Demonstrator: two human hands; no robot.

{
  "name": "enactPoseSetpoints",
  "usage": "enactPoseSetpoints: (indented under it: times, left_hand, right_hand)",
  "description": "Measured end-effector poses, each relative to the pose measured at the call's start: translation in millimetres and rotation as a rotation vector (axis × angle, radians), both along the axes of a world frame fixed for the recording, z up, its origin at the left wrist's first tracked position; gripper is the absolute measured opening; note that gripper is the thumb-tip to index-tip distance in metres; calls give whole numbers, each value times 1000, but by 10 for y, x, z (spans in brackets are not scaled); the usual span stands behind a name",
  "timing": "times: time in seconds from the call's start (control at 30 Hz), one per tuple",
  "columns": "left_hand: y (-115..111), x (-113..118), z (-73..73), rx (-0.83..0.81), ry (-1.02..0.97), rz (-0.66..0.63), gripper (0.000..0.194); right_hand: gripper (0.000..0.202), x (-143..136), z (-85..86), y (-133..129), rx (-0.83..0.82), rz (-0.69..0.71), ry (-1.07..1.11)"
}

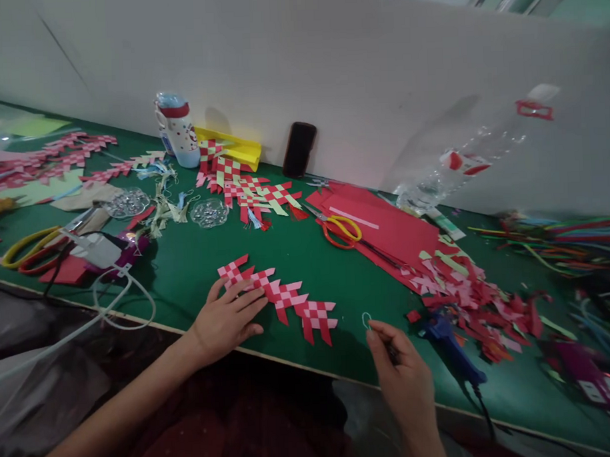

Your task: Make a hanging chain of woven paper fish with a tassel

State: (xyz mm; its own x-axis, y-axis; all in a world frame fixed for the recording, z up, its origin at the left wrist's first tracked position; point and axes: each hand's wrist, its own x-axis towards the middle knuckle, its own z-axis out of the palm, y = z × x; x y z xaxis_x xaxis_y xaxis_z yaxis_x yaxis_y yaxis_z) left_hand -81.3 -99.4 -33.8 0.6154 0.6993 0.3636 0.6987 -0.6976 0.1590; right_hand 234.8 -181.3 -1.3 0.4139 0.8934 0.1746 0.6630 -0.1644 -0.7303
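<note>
A chain of woven paper fish in red and pink checks lies on the green table. My left hand rests on its left end, fingers spread flat over the paper. To the right of the chain, my right hand pinches a thin pale loop of cord between thumb and forefinger, just above the table's front edge. The rest of that cord is hidden in the fingers. A blue glue gun lies to the right of this hand.
Scissors rest by red paper sheets, with paper scraps to their right. Behind stand a bottle, a phone and more woven fish. A white charger cable crosses the front edge at left.
</note>
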Motion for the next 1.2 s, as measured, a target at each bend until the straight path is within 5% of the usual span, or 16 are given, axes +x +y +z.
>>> enactPoseSetpoints:
  times: [0.17,0.3,0.5,0.73,0.9,1.2]
  left_hand:
    - [213,-124,137,0,11,38,28]
    - [189,-9,265,-16,-13,-15,27]
    - [88,138,235,-133,29,-38,36]
    - [802,8,285,-357,90,367,52]
    - [1209,22,356,-438,135,368,51]
    - [1399,-15,390,-552,110,305,33]
  right_hand:
    - [33,-128,-16,-1,-81,155,29]
    - [29,-234,-6,-14,-114,249,45]
    - [24,-288,9,-63,-80,309,27]
    - [24,-344,-77,-52,-63,370,16]
    - [25,-391,-76,-50,-45,395,19]
    - [25,-383,-109,-64,-39,392,56]
